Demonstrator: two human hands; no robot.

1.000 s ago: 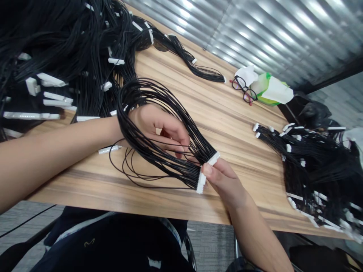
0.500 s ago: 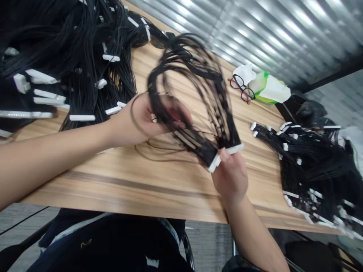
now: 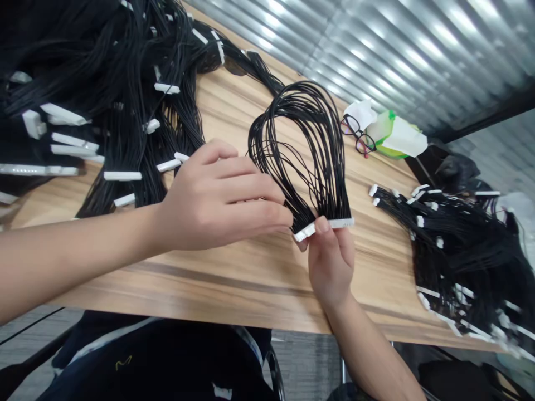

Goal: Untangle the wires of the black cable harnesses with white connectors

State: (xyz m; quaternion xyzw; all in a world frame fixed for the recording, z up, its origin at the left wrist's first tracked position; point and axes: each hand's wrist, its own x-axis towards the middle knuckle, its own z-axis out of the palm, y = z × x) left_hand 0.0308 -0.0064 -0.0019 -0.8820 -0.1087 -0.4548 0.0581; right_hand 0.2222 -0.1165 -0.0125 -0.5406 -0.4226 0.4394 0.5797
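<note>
A looped black wire harness (image 3: pixel 334 150) stands up from my right hand (image 3: pixel 332 262), its wires arching over the table. Both of its white connectors, the left one (image 3: pixel 305 231) and the right one (image 3: pixel 341 223), sit side by side, with my right thumb and fingers closed on them. My left hand (image 3: pixel 225 200) is beside the loop, back of the hand upward and fingers stretched toward the wires just above the left connector. Its thumb is hidden, and I cannot tell whether the fingertips touch the wires.
A large heap of black wire harnesses (image 3: pixel 129 111) with white connectors covers the table's left side. Another pile (image 3: pixel 472 250) lies at the right. Eyeglasses (image 3: pixel 358 133) and a green-and-white tissue pack (image 3: pixel 395 133) are at the back, before a corrugated metal wall (image 3: pixel 376 50).
My left hand has come out of the wire loop and lies to its left, fingers stretched out. The loop has settled lower and more upright. My right hand keeps hold of the connectors.
</note>
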